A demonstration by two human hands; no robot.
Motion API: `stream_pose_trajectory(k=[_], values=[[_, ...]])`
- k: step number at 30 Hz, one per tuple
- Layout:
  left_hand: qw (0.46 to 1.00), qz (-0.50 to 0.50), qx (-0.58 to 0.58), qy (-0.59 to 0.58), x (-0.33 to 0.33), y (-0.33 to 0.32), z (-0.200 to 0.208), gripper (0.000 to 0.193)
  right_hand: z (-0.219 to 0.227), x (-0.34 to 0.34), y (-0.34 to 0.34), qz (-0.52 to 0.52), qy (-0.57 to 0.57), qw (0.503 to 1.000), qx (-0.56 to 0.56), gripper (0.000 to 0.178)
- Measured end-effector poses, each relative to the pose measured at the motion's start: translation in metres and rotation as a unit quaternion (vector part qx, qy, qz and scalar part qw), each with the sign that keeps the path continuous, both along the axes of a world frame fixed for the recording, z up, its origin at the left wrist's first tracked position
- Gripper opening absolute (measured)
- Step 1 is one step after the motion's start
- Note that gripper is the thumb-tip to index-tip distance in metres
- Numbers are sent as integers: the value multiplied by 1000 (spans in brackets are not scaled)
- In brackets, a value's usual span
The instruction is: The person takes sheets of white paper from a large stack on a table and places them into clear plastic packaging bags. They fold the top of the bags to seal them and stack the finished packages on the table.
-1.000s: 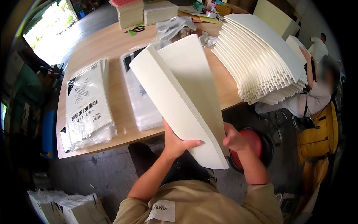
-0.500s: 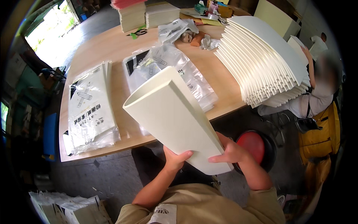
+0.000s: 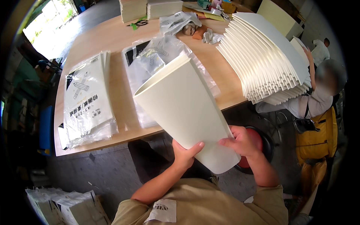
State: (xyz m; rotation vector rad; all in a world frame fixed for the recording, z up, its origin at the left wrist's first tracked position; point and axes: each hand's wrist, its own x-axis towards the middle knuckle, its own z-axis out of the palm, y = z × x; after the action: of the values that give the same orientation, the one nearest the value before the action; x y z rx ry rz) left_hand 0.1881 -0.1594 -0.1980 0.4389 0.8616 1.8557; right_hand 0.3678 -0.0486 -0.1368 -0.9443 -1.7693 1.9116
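Note:
A thick sheaf of cream drawing paper (image 3: pixel 187 108), bent over into a loose curve, is held up in front of me off the table's near edge. My left hand (image 3: pixel 185 152) grips its lower left edge, thumb lying on the face. On the opposite edge my right hand (image 3: pixel 242 141) clasps it, thumb also on the front; the fingers behind the paper are hidden. Beyond the sheaf lie clear plastic bags (image 3: pixel 146 71) with a pencil drawing printed on them. At the left rests a stack of filled, clear-wrapped paper packs (image 3: pixel 88 101).
A tall fanned stack of folded cream paper (image 3: pixel 258 56) stands on the table (image 3: pixel 123 135) at right. Scissors (image 3: pixel 139 23) and paper piles (image 3: pixel 163 8) are at the back. A red stool (image 3: pixel 253 144) sits below the right edge. A co-worker (image 3: pixel 318 90) sits at far right.
The sheaf has shifted slightly right and turned, its face bowing more. Both hands have moved a little to the right with it and keep their grip. The view has tilted slightly downward.

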Motion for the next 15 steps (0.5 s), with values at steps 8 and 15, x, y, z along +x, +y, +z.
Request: stream_pose_trajectory(k=[8, 15], values=[[973, -52, 25, 224, -24, -1, 1, 58, 9, 97, 4, -132, -73, 988, 26, 26], [583, 77, 8, 809, -121, 50, -9, 29, 5, 143, 5, -241, -101, 963, 60, 27]])
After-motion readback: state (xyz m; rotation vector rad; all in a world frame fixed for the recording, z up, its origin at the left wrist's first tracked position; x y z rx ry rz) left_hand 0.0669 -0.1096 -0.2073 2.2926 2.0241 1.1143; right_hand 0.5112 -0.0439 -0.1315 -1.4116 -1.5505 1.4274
